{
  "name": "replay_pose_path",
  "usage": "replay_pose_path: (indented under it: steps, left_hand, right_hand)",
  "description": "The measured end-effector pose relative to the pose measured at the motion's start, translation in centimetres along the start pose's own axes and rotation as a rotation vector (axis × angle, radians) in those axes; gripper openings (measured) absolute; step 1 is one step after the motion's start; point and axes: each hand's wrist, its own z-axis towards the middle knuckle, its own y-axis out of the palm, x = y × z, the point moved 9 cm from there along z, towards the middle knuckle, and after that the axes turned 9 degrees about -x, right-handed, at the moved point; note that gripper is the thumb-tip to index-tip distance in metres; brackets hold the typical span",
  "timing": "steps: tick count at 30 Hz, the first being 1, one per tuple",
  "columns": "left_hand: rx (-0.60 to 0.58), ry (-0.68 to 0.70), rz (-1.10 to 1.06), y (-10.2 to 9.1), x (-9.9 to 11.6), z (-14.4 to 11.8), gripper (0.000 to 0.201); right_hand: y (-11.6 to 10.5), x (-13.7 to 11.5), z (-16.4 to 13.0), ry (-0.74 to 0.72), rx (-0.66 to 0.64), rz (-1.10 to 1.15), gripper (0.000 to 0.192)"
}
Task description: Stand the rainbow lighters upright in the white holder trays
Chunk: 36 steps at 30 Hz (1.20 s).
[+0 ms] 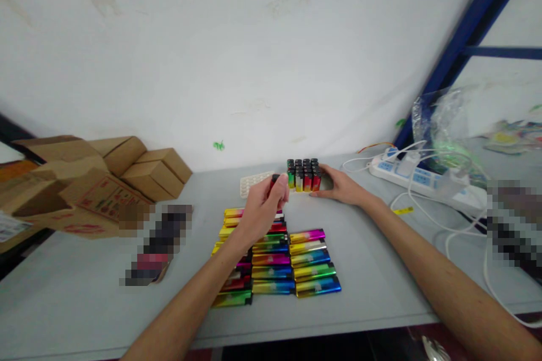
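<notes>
My left hand [261,207] pinches a lighter [274,180] by its dark top, just left of a block of upright lighters [303,175] standing at the back of the grey table [381,271]. My right hand [339,185] rests against the right side of that block, fingers touching it. Below my hands, several shiny multicoloured lighters [292,262] lie flat in rows on the table. My left forearm covers part of the left rows.
A white plastic tray [254,182] lies behind my left hand. Cardboard boxes [105,180] are piled at the left. A white power strip [423,180] with cables and a crumpled clear bag [444,124] sit at the right. A blue frame post [466,34] rises at the right.
</notes>
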Motion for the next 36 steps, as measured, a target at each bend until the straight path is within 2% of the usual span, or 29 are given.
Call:
replay_pose_path:
  steps: [3,7,16,22,27,36]
  left_hand:
    - [-0.07,-0.052,-0.218,0.7,-0.7,0.2,0.053]
    - [-0.085,-0.176,-0.394,1.2,-2.1,0.1,0.057]
    - [-0.002,-0.247,-0.384,1.2,-2.7,-0.1,0.048]
    - [0.005,-0.253,-0.32,1.1,-3.7,0.0,0.044]
    - [0.024,-0.282,-0.347,1.1,-4.4,0.0,0.046]
    - [0.038,-0.298,-0.421,1.2,-4.2,-0.3,0.051]
  right_hand:
    - [0.0,-0.1,0.0,-0.005,-0.008,0.008,0.077]
    - [0.1,-0.1,0.1,-0.003,-0.019,-0.001,0.079]
    - [0.0,0.0,0.1,0.019,-0.02,-0.012,0.076]
    - [0.0,0.1,0.0,0.017,-0.007,-0.008,0.078]
    - [-0.1,0.1,-0.1,0.017,0.01,-0.01,0.079]
    - [0.0,-0.2,0.0,0.002,-0.003,-0.017,0.078]
